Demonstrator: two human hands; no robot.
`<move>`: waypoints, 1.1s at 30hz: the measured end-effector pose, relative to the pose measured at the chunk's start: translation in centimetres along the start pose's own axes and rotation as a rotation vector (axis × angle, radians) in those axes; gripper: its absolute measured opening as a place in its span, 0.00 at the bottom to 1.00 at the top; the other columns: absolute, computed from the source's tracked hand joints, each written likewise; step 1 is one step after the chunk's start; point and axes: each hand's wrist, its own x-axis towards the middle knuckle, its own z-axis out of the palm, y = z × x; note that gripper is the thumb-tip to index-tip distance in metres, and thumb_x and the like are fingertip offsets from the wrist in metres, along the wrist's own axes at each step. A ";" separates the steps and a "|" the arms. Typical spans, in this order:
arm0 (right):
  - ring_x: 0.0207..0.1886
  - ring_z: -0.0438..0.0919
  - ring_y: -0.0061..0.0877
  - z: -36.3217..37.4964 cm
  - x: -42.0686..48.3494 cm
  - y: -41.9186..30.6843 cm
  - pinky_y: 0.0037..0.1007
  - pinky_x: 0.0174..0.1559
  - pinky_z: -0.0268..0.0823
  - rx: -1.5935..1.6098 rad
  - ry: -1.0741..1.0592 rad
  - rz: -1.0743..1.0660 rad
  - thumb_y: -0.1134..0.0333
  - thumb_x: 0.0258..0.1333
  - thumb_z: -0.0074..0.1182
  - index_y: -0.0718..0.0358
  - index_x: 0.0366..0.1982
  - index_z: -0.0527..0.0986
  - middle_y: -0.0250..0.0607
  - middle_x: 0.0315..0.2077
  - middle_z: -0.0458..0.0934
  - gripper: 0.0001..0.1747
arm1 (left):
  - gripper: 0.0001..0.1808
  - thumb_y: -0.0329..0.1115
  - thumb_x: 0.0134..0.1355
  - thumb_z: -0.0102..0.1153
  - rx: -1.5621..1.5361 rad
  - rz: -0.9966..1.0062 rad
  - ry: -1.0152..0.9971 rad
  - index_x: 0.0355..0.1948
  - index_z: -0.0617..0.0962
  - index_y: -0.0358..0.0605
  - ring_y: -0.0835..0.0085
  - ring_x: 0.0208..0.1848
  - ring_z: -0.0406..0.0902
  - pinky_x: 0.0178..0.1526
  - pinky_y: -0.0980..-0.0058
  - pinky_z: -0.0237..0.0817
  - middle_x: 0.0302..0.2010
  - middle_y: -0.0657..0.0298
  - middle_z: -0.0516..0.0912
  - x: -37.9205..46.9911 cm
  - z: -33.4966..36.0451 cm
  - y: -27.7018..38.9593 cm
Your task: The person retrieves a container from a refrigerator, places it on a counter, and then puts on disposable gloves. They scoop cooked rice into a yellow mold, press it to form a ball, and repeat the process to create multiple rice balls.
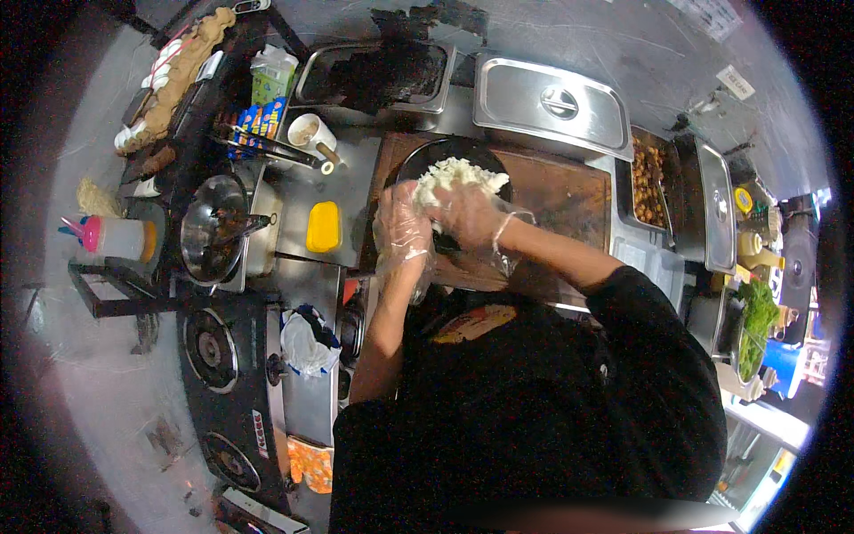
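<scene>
Both my hands wear clear plastic gloves. My left hand (405, 220) is at the near left edge of a round black dish (497, 158), its fingertips against a heap of white crumbly food (454, 172). Over the near side of the same heap lies my right hand (470, 213), slightly blurred, its fingers in or on the food. The dish sits on a brown wooden cutting board (567, 200). What the fingers hold beneath them is hidden.
Steel pans, one with a lid (554, 103), stand behind the board. Left are a yellow container (324, 227), tongs across a white cup (308, 133) and a glass bowl (213, 230). A pan of browned food (647, 180) stands right; gas burners (210, 348) are lower left.
</scene>
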 end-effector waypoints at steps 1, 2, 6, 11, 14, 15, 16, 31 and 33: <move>0.45 0.79 0.45 -0.1 0.1 0.1 0.44 0.42 0.74 0.058 -0.082 0.020 0.66 0.58 0.47 0.46 0.55 0.73 0.45 0.50 0.74 0.22 | 0.16 0.25 0.60 0.48 -0.064 0.009 -0.025 0.49 0.77 0.46 0.50 0.46 0.79 0.49 0.56 0.69 0.45 0.49 0.82 0.1 0.2 0.1; 0.45 0.80 0.45 -0.4 0.2 0.5 0.44 0.42 0.74 0.116 -0.163 0.042 0.66 0.58 0.46 0.45 0.54 0.73 0.45 0.50 0.74 0.21 | 0.16 0.26 0.59 0.50 -0.129 0.019 -0.051 0.49 0.76 0.47 0.49 0.47 0.78 0.49 0.56 0.69 0.46 0.49 0.80 0.4 0.5 0.2; 0.48 0.78 0.41 -6.5 -0.1 2.4 0.40 0.49 0.72 0.302 -0.314 0.168 0.66 0.45 0.59 0.54 0.55 0.73 0.48 0.53 0.73 0.29 | 0.18 0.33 0.64 0.50 -0.235 -0.120 -0.174 0.55 0.73 0.44 0.48 0.56 0.73 0.57 0.57 0.65 0.56 0.46 0.74 0.4 0.7 0.4; 0.45 0.78 0.46 -5.0 -2.5 3.8 0.40 0.48 0.71 0.316 -0.269 0.560 0.60 0.53 0.58 0.62 0.57 0.70 0.55 0.43 0.78 0.29 | 0.30 0.50 0.69 0.42 0.045 -0.130 -0.266 0.66 0.64 0.44 0.44 0.67 0.61 0.67 0.54 0.54 0.67 0.44 0.61 -0.4 3.6 1.6; 0.47 0.77 0.50 -0.7 -2.5 2.2 0.43 0.51 0.70 0.613 0.004 0.715 0.56 0.58 0.54 0.68 0.58 0.67 0.60 0.43 0.78 0.31 | 0.33 0.54 0.69 0.41 0.081 -0.246 -0.357 0.68 0.62 0.45 0.41 0.67 0.58 0.68 0.49 0.50 0.69 0.42 0.57 0.2 4.1 4.4; 0.48 0.76 0.51 -0.3 -1.7 2.4 0.44 0.52 0.69 0.643 -0.077 0.732 0.56 0.60 0.53 0.69 0.58 0.67 0.62 0.44 0.77 0.31 | 0.33 0.53 0.69 0.41 0.053 -0.210 -0.313 0.68 0.62 0.45 0.42 0.67 0.59 0.67 0.49 0.51 0.68 0.42 0.59 0.2 5.3 3.6; 0.49 0.76 0.52 -0.2 -0.6 2.7 0.44 0.53 0.68 0.674 -0.161 0.739 0.56 0.61 0.51 0.70 0.58 0.67 0.63 0.46 0.76 0.30 | 0.32 0.53 0.70 0.42 0.026 -0.180 -0.263 0.68 0.62 0.45 0.42 0.66 0.59 0.66 0.49 0.52 0.67 0.42 0.60 0.4 6.6 2.5; 0.55 0.74 0.46 7.8 1.2 3.7 0.39 0.57 0.66 0.661 0.306 0.398 0.53 0.70 0.38 0.68 0.52 0.74 0.56 0.52 0.75 0.27 | 0.19 0.45 0.70 0.42 -0.260 -0.215 0.012 0.48 0.67 0.37 0.37 0.43 0.76 0.44 0.45 0.66 0.42 0.37 0.76 2.2 8.6 2.0; 0.49 0.78 0.47 4.4 1.8 2.6 0.42 0.53 0.68 1.059 0.422 0.611 0.53 0.69 0.39 0.69 0.48 0.76 0.59 0.46 0.78 0.27 | 0.19 0.45 0.70 0.43 -0.239 -0.198 0.028 0.47 0.68 0.37 0.37 0.41 0.77 0.41 0.44 0.67 0.38 0.37 0.78 1.9 8.2 1.8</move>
